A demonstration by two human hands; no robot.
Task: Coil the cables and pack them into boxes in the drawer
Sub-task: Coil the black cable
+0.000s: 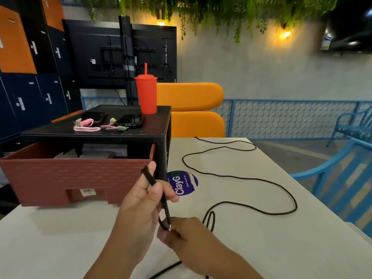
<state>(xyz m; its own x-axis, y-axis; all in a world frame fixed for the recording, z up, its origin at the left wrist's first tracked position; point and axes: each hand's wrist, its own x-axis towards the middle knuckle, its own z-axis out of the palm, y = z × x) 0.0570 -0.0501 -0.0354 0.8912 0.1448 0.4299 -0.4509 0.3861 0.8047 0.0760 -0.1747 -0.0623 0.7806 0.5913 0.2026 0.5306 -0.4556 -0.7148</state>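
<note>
L hand (141, 200) held a closed grip on the black cable (241, 178), pinching a short doubled length between thumb and fingers, w/ the top of that loop hooked over a raised fingertip. R hand (181, 236) was also closed, pinching the plug end (170, 228) just below the L hand. The rest of the cable lay loose in wide bends across the tabletop (261, 248), running out to the far edge. One more stretch passed under the R wrist at the near edge.

The drawer (80, 176) stood pulled open at the L, w/ pale shapes inside that were probably boxes, though too hidden to be sure. Pink cables (87, 129), already bundled, sat on top of the black unit (96, 133) near a red cup (146, 95).

Step in hand looked like the 1st turn of the coil, so the task was early on. To do it well:
- keep the L pinch firm as anchor
- let the R hand feed slack in even loops of matching size
- follow the cable's natural twist to avoid kinks
- draw the far length in gently so it doesn't snag the unit's corner or drop off the edge
</note>
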